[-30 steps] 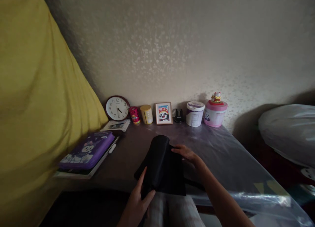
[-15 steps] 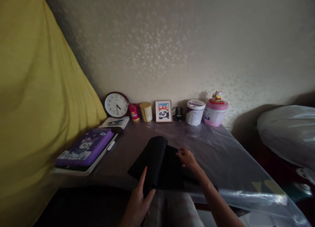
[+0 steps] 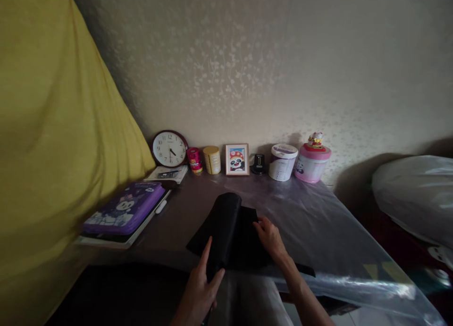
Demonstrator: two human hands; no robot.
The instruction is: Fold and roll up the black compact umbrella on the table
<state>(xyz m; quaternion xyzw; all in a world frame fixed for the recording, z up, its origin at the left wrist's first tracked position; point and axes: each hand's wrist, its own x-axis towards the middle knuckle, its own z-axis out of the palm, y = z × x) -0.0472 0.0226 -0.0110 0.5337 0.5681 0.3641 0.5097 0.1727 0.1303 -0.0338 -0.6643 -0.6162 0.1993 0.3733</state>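
Note:
A black, folded fabric piece [image 3: 226, 222] lies near the front of the table, its left part bulging like a roll and its right part a flat flap [image 3: 247, 241]. What kind of article it is, I cannot tell. My left hand [image 3: 202, 288] grips the near end of the roll, index finger along its left side and thumb at the lower right. At the flap's right edge, the fingers of my right hand [image 3: 269, 236] are bent and pinch the fabric. A dark strap-like strip [image 3: 305, 269] sticks out beyond my right forearm.
A purple panda case [image 3: 123, 210] rests on a book stack at left, beside a yellow curtain [image 3: 88, 104]. Along the wall stand a clock [image 3: 170, 148], a pink can [image 3: 194, 160], a yellow can [image 3: 212, 160], a picture frame [image 3: 237, 159] and two tubs [image 3: 283, 162]. Plastic covers the table [image 3: 300, 208].
My right hand has shifted slightly down along the flap's right edge, and more of the dark strip shows. The left hand keeps its grip. The view has tilted a little.

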